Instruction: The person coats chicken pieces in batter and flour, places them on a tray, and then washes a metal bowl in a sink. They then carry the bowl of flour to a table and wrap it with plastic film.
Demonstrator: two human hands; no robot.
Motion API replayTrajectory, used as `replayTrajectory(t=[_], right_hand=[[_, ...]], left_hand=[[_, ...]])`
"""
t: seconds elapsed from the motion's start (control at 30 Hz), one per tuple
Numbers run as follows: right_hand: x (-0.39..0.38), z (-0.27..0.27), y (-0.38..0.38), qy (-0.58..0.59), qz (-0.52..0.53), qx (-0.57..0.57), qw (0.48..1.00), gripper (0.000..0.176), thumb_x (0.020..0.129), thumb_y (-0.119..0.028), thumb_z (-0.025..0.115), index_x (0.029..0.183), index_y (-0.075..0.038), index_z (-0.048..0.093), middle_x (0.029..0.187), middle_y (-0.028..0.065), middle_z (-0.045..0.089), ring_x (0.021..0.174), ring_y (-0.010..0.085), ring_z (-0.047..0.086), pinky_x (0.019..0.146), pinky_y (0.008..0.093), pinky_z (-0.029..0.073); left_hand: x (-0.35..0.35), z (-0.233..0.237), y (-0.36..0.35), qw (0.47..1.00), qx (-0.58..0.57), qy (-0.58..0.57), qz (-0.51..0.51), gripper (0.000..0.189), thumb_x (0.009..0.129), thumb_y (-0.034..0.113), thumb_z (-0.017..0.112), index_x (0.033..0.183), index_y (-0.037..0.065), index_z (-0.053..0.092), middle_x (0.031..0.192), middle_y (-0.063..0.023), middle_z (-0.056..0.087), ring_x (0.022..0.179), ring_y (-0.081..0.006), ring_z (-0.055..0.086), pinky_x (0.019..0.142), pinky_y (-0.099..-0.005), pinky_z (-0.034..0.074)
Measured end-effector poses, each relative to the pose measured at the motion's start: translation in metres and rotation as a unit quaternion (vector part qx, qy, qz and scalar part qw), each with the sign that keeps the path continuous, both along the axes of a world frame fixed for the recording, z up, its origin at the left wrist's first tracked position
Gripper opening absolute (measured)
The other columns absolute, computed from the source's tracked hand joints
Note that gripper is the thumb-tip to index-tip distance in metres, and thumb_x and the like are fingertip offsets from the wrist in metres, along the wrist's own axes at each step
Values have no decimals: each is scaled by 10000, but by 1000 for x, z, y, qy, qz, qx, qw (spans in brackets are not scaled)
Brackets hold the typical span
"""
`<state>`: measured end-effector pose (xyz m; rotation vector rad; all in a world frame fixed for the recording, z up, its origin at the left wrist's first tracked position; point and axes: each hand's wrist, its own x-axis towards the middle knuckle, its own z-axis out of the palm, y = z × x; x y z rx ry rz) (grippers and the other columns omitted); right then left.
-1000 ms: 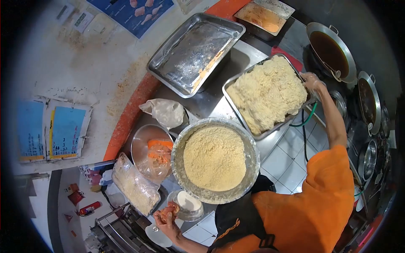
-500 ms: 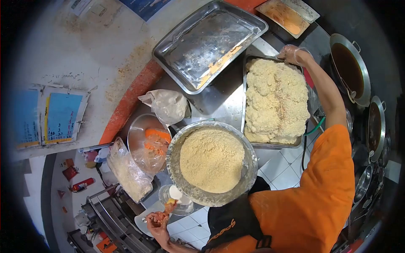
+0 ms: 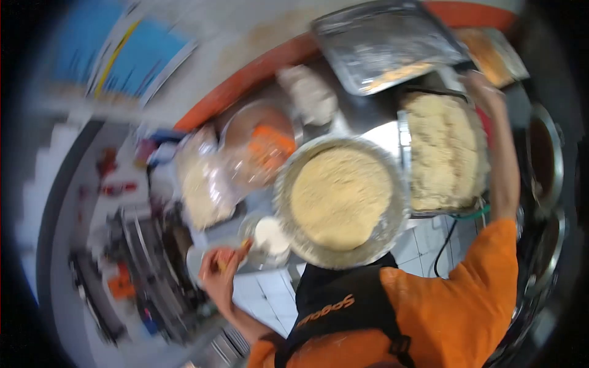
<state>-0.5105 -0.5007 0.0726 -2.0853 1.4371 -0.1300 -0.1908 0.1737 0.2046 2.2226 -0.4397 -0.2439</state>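
My left hand (image 3: 222,268) is closed around a reddish, raw-looking meat piece (image 3: 236,254), its yellowish tip pointing toward a clear bowl (image 3: 248,229) with white powder (image 3: 271,236). To the right stands a large round metal bowl (image 3: 402,205) of pale yellow, crumbly flour (image 3: 340,196). A deep metal tray (image 3: 405,144) farther right holds a tall heap of similar coating (image 3: 442,150). At this tray's back right corner is my right hand (image 3: 485,92), seemingly in a clear glove. Its fingers are smeared by motion, so their grip cannot be made out.
An emptied-looking metal tray (image 3: 386,43) lies at the back. Left of centre are a white bag (image 3: 308,95), a metal bowl with orange contents (image 3: 270,147) and a plastic-wrapped pale mass (image 3: 205,187). A wok of dark liquid (image 3: 543,156) stands at the right.
The camera view has turned and shifted, so the containers appear farther right and the picture is blurred. My left hand still holds the piece beside the clear bowl; my right hand remains near the tray corner.
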Motion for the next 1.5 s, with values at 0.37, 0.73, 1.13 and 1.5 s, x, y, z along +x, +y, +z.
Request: replayTrajectory(t=[0.37, 0.73, 1.13, 1.5], right_hand=[[111, 114, 337, -300, 198, 171, 917, 468, 861, -88, 697, 1316, -38, 602, 1099, 89, 714, 1007, 185, 654, 980, 335, 492], [242, 62, 507, -356, 213, 617, 669, 341, 855, -151, 775, 1135, 4, 656, 852, 5, 645, 716, 68, 561, 663, 237, 477], [208, 17, 480, -410, 176, 395, 803, 262, 872, -96, 735, 1099, 1, 646, 998, 62, 667, 905, 150, 653, 788, 301, 559], [144, 11, 416, -387, 31, 315, 866, 236, 921, -152, 688, 1090, 11, 665, 990, 77, 678, 869, 178, 679, 726, 296, 540]], left_hand=[[29, -22, 22, 964, -217, 143, -64, 326, 895, 44, 698, 1200, -58, 645, 1080, -111, 702, 975, -153, 656, 891, -284, 525], [17, -16, 13, 891, -336, 297, -77, 327, 860, -33, 698, 1167, -102, 608, 1065, -166, 684, 919, -191, 694, 833, -315, 603], [32, -67, 35, 963, -214, 162, -6, 259, 766, 9, 817, 961, -61, 661, 895, -155, 713, 758, -152, 691, 695, -262, 582], [3, -197, 26, 984, 78, -5, -162, 249, 835, 207, 775, 762, 7, 645, 766, -153, 675, 672, -225, 681, 643, -310, 537]])
